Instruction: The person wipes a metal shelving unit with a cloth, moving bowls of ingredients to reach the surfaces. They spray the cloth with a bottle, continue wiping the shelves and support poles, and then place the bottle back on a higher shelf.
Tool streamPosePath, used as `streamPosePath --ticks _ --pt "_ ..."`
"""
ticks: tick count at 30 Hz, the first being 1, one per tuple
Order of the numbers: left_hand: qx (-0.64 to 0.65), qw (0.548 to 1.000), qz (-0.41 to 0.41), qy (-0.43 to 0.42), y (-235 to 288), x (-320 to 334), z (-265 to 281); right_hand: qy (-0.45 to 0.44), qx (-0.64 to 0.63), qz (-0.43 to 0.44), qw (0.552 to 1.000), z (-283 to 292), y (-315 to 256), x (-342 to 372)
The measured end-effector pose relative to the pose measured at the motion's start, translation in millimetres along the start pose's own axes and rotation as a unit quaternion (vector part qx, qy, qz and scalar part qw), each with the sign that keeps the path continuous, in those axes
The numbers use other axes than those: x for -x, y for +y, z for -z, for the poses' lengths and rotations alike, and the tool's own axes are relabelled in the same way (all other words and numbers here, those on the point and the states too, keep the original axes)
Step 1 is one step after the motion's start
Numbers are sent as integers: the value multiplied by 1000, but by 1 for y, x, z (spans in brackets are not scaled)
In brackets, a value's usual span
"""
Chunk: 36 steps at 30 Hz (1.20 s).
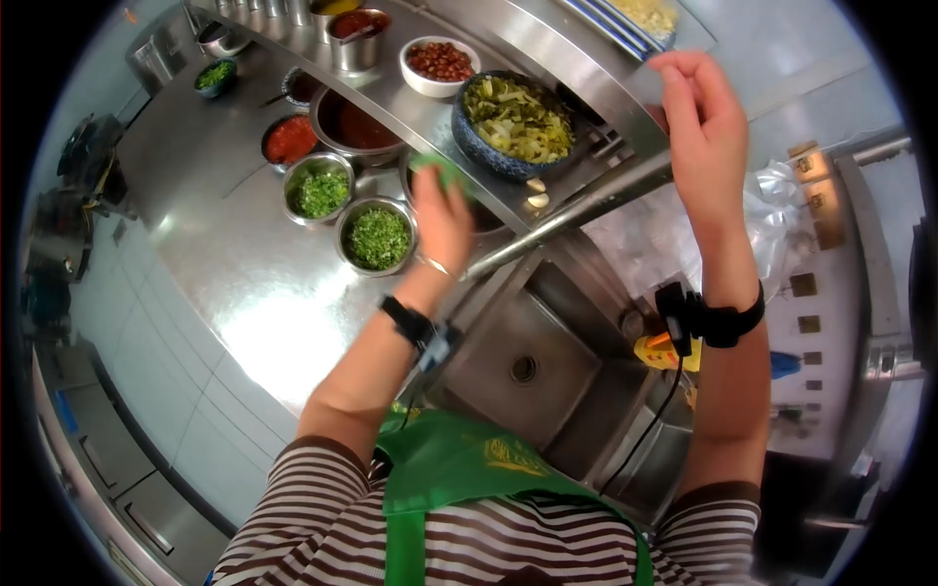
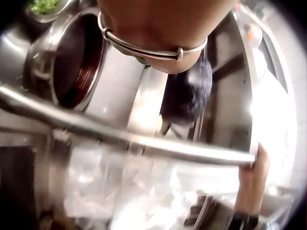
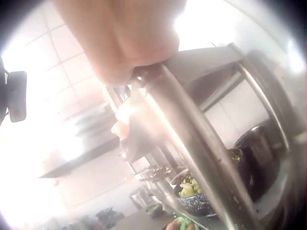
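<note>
My left hand (image 1: 445, 230) is over the counter under the metal shelf, holding a green cloth (image 1: 437, 169), blurred in the head view. Its fingertips and the cloth (image 3: 184, 223) also show low in the right wrist view. Bowls of chopped green herbs (image 1: 377, 237) stand beside it, and a blue speckled bowl of pickled greens (image 1: 515, 125) sits on the shelf above. My right hand (image 1: 708, 127) is raised at the right end of the upper shelf. In the right wrist view, its fingertips (image 3: 121, 130) curl over the shelf edge (image 3: 139, 110) near a metal post.
A steel sink (image 1: 525, 322) lies directly in front of the body. Two garlic cloves (image 1: 536, 193) lie near the lower shelf's edge. Red sauce (image 1: 291, 140) and a white bowl of peanuts (image 1: 439, 64) stand further left. Clear plastic (image 1: 772, 200) hangs beside the right arm.
</note>
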<state>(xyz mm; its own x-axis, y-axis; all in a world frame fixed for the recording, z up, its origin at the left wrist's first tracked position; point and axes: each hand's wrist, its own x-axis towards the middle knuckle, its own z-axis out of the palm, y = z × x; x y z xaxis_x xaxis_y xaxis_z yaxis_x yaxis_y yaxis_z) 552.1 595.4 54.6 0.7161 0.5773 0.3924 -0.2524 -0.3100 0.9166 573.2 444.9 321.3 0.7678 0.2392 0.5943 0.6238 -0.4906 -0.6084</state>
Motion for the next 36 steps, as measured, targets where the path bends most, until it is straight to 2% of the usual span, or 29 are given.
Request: streamPosePath --ticks 2,5,6,7,8,9,11,12,14,16,18,20,22,24,25,26,29,32,33,34,36 --pt "15 995 -49 -84 14 45 -5 9 1 0 1000 -2 -1 0" --pt "28 993 -70 -92 4 35 -4 -5 26 -4 1000 0 0 1" --pt "31 996 -41 -66 5 16 2 7 8 -15 1000 -3 -2 2" --pt "13 998 -55 -23 3 -11 12 20 -9 -27 999 -4 -3 2" --pt "23 999 -28 2 -18 -42 13 21 -10 -29 999 -4 -4 1" --pt "-35 997 -56 33 -38 -71 22 12 1 -21 1000 -2 -5 1" --pt "-29 999 15 36 -49 -112 35 5 15 -15 1000 2 -3 3" --pt "-27 999 12 38 -47 -108 32 1 21 -14 1000 3 0 1" --pt "-34 997 -55 29 -39 -77 23 -4 22 -10 1000 1 0 -1" --pt "-2 996 -85 -32 -9 -15 13 11 3 -33 999 -2 -3 1" --pt "30 989 -30 -144 8 19 10 11 -4 -31 999 -3 -3 1" --pt "19 990 -23 -135 1 1 13 15 -7 -33 999 -3 -3 2" --pt "-20 997 -71 -25 -20 -43 18 10 -14 -27 999 -2 -4 2" --pt "-45 998 -30 -16 -68 -98 26 18 -9 -20 1000 -3 -3 3" --pt "-37 999 -27 15 -64 -106 30 20 -11 -7 1000 -3 -3 2" --pt "-59 997 -41 38 -58 -102 27 25 -6 -10 1000 -2 -1 1" --pt "-31 996 -79 -2 -18 -45 14 22 10 24 999 -1 9 -2" --pt "36 990 -71 -117 19 46 -6 -4 47 10 999 4 12 -1" --pt "42 981 -77 -173 29 67 -8 20 -4 -6 1000 -2 4 0" --pt "78 978 -42 -189 37 79 -8 24 -1 -9 1000 -2 -1 1" --pt "50 974 -97 -196 26 66 -4 8 62 -8 998 3 -10 3"
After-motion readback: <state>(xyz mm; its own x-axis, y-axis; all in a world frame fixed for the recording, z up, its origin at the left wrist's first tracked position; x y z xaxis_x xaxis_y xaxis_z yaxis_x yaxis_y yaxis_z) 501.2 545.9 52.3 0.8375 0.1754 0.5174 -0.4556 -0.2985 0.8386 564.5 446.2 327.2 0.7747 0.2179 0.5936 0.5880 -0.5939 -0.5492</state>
